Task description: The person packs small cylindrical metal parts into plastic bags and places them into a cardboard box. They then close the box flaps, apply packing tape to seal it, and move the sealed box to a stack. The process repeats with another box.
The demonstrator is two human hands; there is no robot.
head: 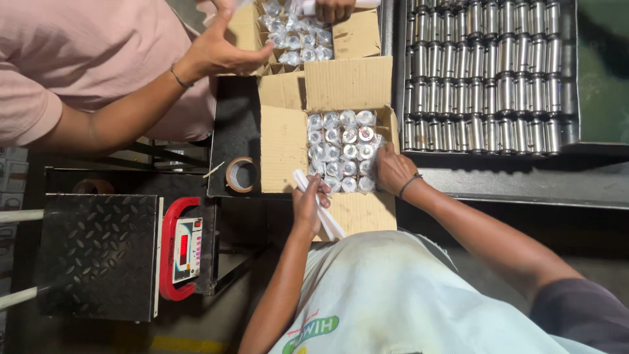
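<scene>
two hands work at an open cardboard box [283,141] of wrapped metal cylinders [341,151] on the dark worktop [232,124]. the left hand [308,206] is closed around white strips [321,210] at the box's near edge; the right hand [393,169] rests loosely curled on the cylinders. a tape roll [241,175] lies just beside the box.

Dim scene, light mostly from above, falling on the middle. Open box [327,141] and its wrapped parts are the brightest area, with small glints on the plastic. Metal cylinders [488,72] in the tray show hard specular streaks. Floor and lower left fall into deep shadow; scale [98,255] plate is dark, its red display glows. Left hand [306,208] and right hand [393,169] slightly soft. Wide-angle stretch at edges; near shirt is blurred.
</scene>
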